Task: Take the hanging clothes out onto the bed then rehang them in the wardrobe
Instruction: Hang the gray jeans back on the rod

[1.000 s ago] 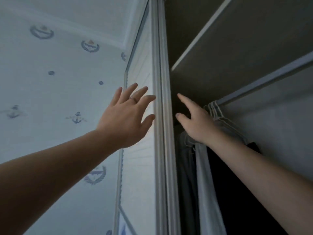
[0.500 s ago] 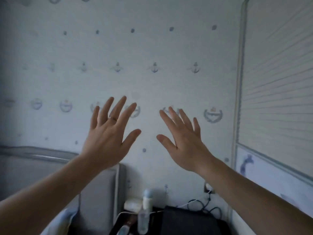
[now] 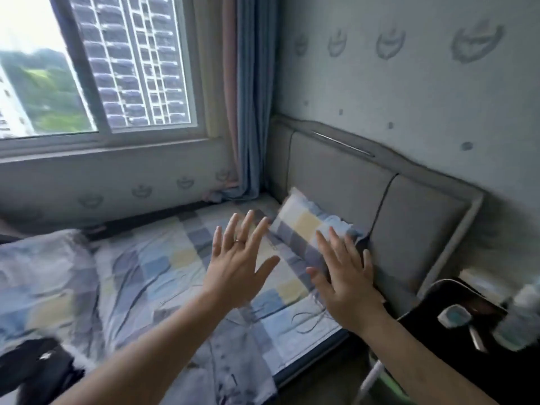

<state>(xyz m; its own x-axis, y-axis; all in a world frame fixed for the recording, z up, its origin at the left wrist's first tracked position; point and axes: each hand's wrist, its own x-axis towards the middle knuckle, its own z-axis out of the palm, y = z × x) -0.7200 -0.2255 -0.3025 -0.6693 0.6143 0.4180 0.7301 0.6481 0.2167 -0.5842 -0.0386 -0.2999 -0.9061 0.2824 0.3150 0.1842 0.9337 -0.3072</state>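
Just swung away from the wardrobe: left hand (image 3: 236,276) and right hand (image 3: 347,290) spread wide, empty, blue-and-yellow checked cotton bed (image 3: 146,273) below them. No clothes carried over.

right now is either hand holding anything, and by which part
Nothing is held. The left hand and the right hand are both open and empty, fingers spread, in the air over the bed.

Daylight comes in through the window (image 3: 96,68) at the far left, and its top corner glares white. The rest of the room looks gray and dim. Everything is a bit smeared, most of all the bottle (image 3: 517,314) at the near right, and lines bend near the edges.
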